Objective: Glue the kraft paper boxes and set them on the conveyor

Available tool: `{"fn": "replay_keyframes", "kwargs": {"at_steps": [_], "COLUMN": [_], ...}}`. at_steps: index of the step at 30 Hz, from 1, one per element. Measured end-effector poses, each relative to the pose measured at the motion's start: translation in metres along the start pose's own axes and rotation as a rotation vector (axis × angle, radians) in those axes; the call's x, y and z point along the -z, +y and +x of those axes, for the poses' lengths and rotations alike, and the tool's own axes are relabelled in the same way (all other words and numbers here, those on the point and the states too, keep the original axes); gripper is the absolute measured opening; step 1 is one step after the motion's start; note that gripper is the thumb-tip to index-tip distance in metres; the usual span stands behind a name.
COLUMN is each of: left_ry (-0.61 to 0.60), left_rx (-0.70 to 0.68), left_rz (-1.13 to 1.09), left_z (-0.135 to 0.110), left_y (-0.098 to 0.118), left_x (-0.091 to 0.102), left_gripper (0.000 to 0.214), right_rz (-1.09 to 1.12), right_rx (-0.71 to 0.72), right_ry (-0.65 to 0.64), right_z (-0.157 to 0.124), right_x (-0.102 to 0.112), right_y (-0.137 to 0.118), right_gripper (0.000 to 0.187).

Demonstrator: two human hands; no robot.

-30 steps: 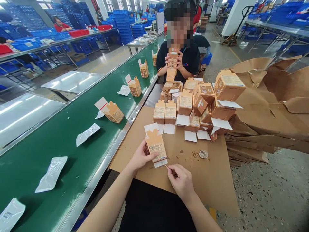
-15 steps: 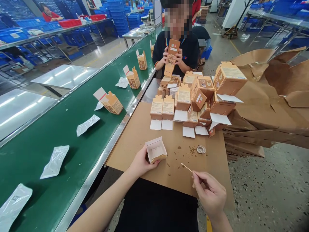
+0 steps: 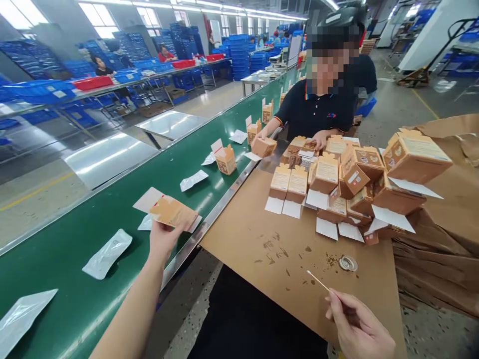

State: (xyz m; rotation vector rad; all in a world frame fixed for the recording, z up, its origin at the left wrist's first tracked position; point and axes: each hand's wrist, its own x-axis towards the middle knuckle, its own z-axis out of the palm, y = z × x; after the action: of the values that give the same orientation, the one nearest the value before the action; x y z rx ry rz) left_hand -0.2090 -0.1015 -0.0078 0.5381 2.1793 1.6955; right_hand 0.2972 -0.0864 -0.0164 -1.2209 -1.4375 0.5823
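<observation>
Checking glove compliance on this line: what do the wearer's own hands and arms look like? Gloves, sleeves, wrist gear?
No gloves: the left hand and right hand are bare, with no ring or wristband visible. The left forearm is sleeveless. A plain black fabric garment shows below.

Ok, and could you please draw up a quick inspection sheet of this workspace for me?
surface: brown cardboard sheet beside a green conveyor belt, marked with dark specks.
job's things: kraft cartons stacked with white flaps showing.
clutter: clear plastic inserts on the belt; a metal ring on the sheet.
hands: left hand holds a carton above the belt; right hand pinches a thin wooden stick.
cables: nothing seen.
surroundings: a co-worker opposite, handling a carton; blue crates beyond.
</observation>
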Motion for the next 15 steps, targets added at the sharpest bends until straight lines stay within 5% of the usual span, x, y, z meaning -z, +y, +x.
{"fn": "replay_keyframes", "kwargs": {"at_steps": [3, 15], "left_ry": [0.031, -0.069], "left_rx": [-0.001, -0.074], "left_rz": [0.125, 0.228], "left_z": [0.018, 0.038], "left_y": [-0.006, -0.002], "left_x": [0.014, -0.008], "left_gripper": [0.080, 0.079], "right_rz": [0.018, 0.111], "right_rx": [-0.018, 0.040], "right_ry": [0.029, -0.092], "right_z": [0.003, 0.019], "right_x": [-0.007, -0.024], "right_y": [0.003, -0.005], "right_gripper": [0.033, 0.031]}}
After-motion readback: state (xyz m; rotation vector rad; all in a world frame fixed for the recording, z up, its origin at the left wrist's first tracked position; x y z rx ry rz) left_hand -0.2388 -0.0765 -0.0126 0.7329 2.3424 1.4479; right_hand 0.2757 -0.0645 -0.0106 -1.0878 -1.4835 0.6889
